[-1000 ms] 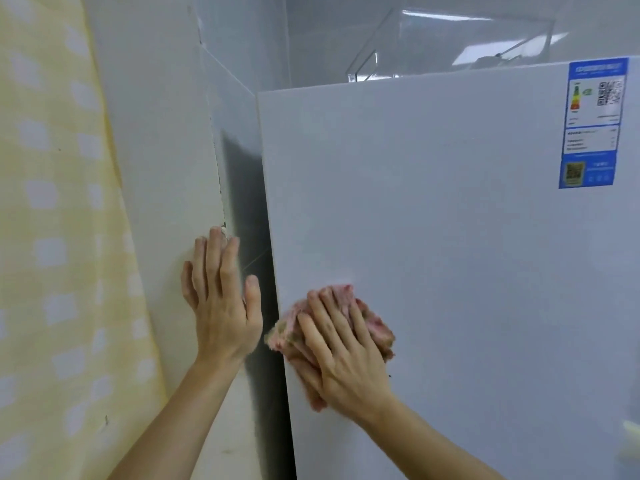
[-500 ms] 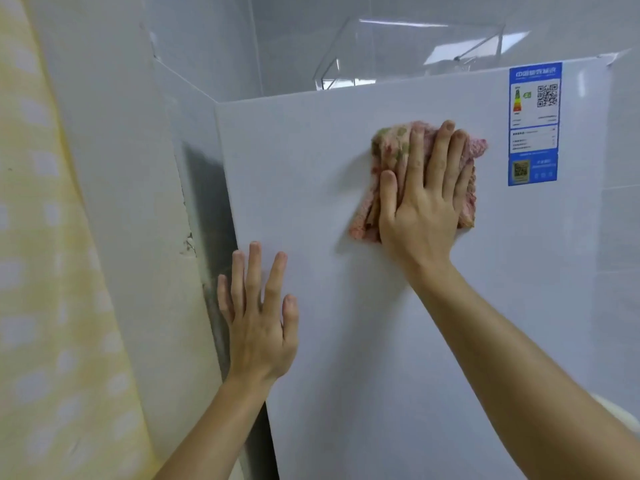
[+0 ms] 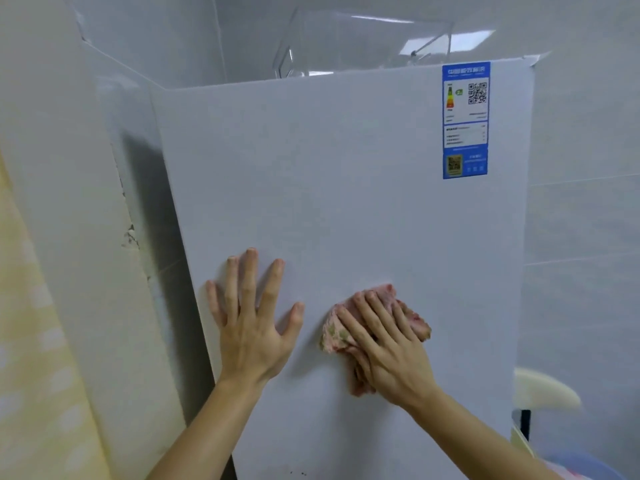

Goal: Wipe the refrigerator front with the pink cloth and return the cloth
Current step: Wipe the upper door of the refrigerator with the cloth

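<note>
The white refrigerator front point(image 3: 346, 188) fills the middle of the view. My right hand point(image 3: 388, 351) presses the crumpled pink cloth point(image 3: 337, 336) flat against the door, fingers straight over it, at the lower middle. My left hand point(image 3: 252, 323) lies flat on the door with spread fingers, just left of the cloth and near the door's left edge. A blue energy label point(image 3: 465, 121) is stuck at the door's top right corner.
A cream wall point(image 3: 69, 202) and a yellow checked curtain point(image 3: 31, 375) stand close on the left. A clear plastic box point(image 3: 363, 43) sits on top of the refrigerator. A white rounded seat point(image 3: 543, 389) shows at the lower right beside the tiled wall.
My right hand has swept the cloth from the upper door beside the label down to the lower middle. My left hand has stayed flat on the door near its left edge.
</note>
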